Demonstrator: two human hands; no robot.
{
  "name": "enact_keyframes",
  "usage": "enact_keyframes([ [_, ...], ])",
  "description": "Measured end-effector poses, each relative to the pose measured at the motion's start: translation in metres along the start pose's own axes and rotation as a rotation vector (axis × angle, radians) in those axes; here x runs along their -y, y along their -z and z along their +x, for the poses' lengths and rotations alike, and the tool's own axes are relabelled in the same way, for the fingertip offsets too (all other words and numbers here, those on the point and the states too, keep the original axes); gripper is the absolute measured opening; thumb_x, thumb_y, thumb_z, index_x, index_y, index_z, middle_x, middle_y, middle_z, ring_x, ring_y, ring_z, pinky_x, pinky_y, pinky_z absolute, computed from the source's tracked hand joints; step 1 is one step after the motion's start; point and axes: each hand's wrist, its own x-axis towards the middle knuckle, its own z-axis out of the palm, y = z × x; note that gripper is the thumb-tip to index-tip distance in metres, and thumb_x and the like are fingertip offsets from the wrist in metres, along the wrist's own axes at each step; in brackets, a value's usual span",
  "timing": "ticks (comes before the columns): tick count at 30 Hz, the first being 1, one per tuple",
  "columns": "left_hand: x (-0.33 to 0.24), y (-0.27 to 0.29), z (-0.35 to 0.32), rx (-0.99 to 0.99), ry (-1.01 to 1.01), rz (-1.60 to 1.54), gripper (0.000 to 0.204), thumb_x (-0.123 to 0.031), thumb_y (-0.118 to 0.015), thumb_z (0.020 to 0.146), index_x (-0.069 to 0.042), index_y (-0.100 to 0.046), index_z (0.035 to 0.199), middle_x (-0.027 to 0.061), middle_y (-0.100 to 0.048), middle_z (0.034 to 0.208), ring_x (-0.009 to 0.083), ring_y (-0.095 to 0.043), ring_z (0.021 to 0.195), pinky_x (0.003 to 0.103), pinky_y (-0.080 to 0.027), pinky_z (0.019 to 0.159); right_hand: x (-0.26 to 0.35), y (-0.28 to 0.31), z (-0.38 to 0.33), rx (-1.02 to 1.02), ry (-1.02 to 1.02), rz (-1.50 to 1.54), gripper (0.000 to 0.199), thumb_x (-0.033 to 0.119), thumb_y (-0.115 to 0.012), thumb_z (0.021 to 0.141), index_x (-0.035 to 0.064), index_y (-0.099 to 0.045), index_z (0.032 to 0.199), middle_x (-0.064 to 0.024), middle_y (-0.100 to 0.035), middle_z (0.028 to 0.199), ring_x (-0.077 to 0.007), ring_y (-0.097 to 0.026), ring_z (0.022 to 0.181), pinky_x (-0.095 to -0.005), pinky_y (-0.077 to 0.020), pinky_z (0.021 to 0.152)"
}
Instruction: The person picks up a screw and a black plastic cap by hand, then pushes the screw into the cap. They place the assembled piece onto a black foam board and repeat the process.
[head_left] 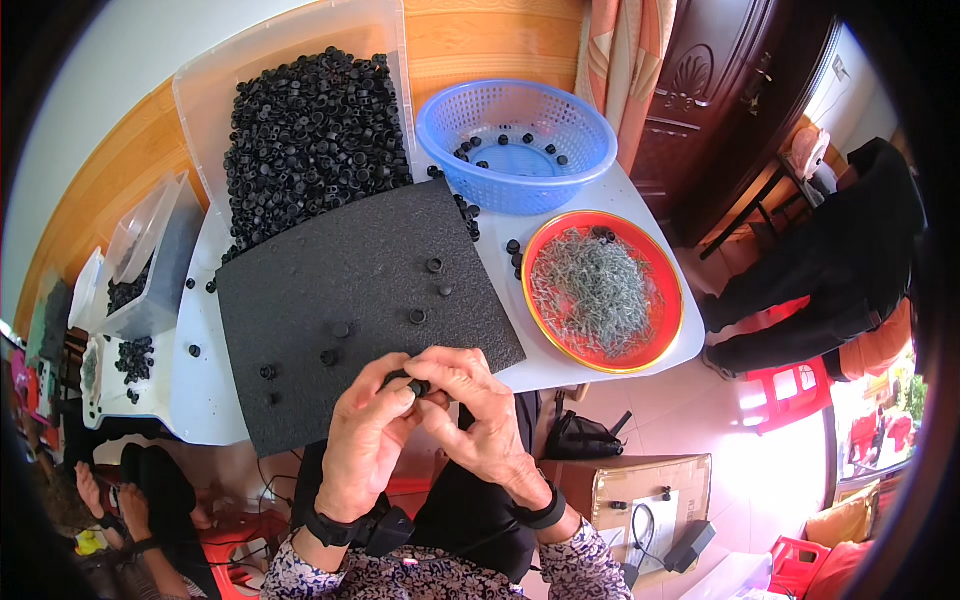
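Left hand [362, 440] and right hand [485, 425] bare, black left wristband [330, 531] carrying a boxy black unit [388, 532], black right wristband [541, 510], dark-and-white floral sleeves [583, 565] ending short of the wrists, black trousers [462, 530].

Plastic caps [312, 145], rough matt mat [345, 260], smooth plastic basket [520, 194]

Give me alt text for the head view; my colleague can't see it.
A person's left hand and right hand pinch a small black part by a dark mat. Near it are a clear bin of black parts, a blue basket and a red bowl of thin silvery pieces.
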Motion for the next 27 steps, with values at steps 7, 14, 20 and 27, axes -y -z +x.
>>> enact_keyframes([
  [7,0.001,0.002,-0.005,0.023,-0.273,0.678,0.055,0.003,-0.056,0.09,0.0,-0.032,0.14,0.011,-0.063,0.096,0.0147,-0.061,0.091,0.029,-0.05,0.085,-0.008,0.016,0.002,0.133,-0.019,0.079,0.034,-0.002,-0.066,0.08,0.0047,-0.067,0.113,-0.012,-0.063,0.112,-0.0289,-0.059,0.101,-0.0378,-0.0506,0.086],
  [14,0.006,0.001,-0.008,0.112,-0.406,0.988,0.063,0.007,-0.053,0.088,-0.001,-0.026,0.145,0.014,-0.061,0.088,0.0169,-0.062,0.082,0.031,-0.051,0.078,-0.007,0.035,0.005,0.304,-0.042,0.081,0.035,0.0,-0.071,0.079,0.0065,-0.068,0.113,-0.0095,-0.061,0.109,-0.0255,-0.064,0.093,-0.0341,-0.0535,0.079],
  [20,0.012,-0.006,-0.009,0.134,-0.48,1.083,0.061,0.01,-0.051,0.088,-0.002,-0.029,0.144,0.0109,-0.063,0.09,0.0129,-0.06,0.079,0.026,-0.05,0.074,0.0,0.043,0.006,0.347,-0.063,-0.015,0.034,-0.001,-0.071,0.078,0.0061,-0.068,0.111,-0.0085,-0.061,0.106,-0.0218,-0.066,0.09,-0.0328,-0.0542,0.076],
  [27,0.007,-0.007,-0.009,0.134,-0.452,1.082,0.06,0.01,-0.052,0.088,-0.003,-0.03,0.142,0.011,-0.063,0.091,0.014,-0.061,0.08,0.027,-0.051,0.075,0.005,0.043,0.008,0.353,-0.11,-0.004,0.034,-0.002,-0.071,0.077,0.0045,-0.068,0.11,-0.009,-0.061,0.106,-0.02,-0.067,0.086,-0.0314,-0.0545,0.077],
])
